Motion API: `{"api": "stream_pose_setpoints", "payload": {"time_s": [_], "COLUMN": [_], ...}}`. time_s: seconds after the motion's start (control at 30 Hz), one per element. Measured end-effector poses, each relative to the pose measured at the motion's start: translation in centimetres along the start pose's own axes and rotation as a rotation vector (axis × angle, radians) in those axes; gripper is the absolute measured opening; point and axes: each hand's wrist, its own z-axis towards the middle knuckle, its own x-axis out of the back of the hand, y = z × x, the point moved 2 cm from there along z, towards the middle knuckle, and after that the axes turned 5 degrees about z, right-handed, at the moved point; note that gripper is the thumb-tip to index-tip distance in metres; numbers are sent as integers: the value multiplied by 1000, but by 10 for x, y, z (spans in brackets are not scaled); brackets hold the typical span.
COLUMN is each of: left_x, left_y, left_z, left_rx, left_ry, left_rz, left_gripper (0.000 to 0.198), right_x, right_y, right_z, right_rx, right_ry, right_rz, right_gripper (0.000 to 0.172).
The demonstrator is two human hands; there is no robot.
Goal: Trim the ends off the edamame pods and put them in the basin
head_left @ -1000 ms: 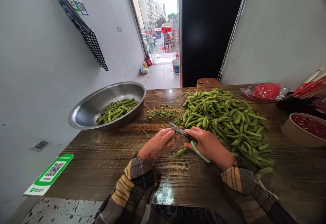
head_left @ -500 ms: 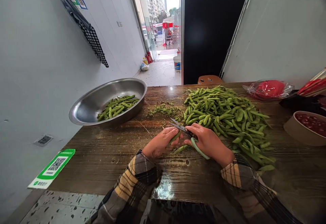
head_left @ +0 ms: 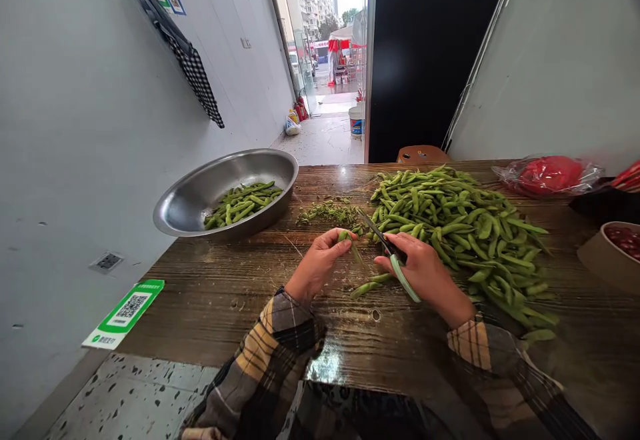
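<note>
Pinched in the fingers of my left hand (head_left: 321, 261) is a green soybean pod (head_left: 344, 235), held over the wooden table (head_left: 280, 307). My right hand (head_left: 423, 270) is closed around scissors (head_left: 395, 257) with pale green handles; their blades point up and left, apart from the held pod. Beyond the blades lie small trimmed bits (head_left: 333, 213) in a low heap. A large pile of pods (head_left: 460, 227) spreads behind and beside my right hand. A few loose pods (head_left: 367, 288) rest between my hands. More pods (head_left: 245, 203) lie inside the steel basin (head_left: 175, 217) at the left.
A green QR-code card (head_left: 125, 313) lies at the table's left edge. On the right are a red item in clear plastic (head_left: 553, 175) and a bowl (head_left: 603, 257) of dark red contents. An orange-brown stool (head_left: 423, 154) stands behind the table, near the open doorway.
My left hand has turned, lifting the pod upright between its fingertips. The scissors have drawn away to the right, and the whole view has shifted slightly.
</note>
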Motion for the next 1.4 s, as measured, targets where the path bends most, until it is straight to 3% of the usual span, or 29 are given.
{"api": "stream_pose_setpoints", "payload": {"time_s": [0.2,0.47,0.97,1.4], "left_x": [2,1,-13,-13], "left_y": [1,6,2,-1], "left_z": [2,0,-4,-5], "left_rx": [41,81,89,76], "left_ry": [194,234,96,69], "left_rz": [-292,-429,-385,-266], "left_gripper": [30,20,19,29], "right_x": [-1,-4,-8,-8], "right_y": [0,-10,-9,-6], "right_z": [0,-2,-3,-3], "right_rx": [-23,-30,-32,24], "right_ry": [4,-116,-89,-57], "right_rz": [7,1,19,-37], "right_gripper": [39,47,53,37]}}
